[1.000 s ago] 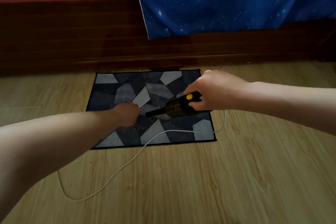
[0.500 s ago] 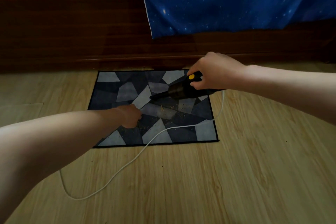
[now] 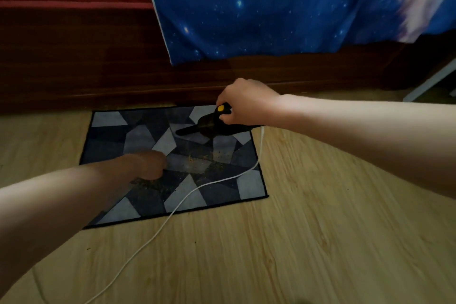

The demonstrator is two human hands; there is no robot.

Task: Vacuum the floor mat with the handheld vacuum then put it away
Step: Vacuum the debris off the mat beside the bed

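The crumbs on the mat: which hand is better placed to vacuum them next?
Right. The right hand grips the vacuum, and its nozzle lies over the mat, just beyond the crumbs. The left hand rests on the mat beside them and shows no tool.

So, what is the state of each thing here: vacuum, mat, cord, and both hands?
Handheld vacuum: gripped, nozzle pointing left over the mat's far part.
Right hand: grips the vacuum's handle.
Left hand: rests on the mat, fingers hidden.
Floor mat: flat, crumbs across its middle.
Cord: slack, trailing over mat and floor.
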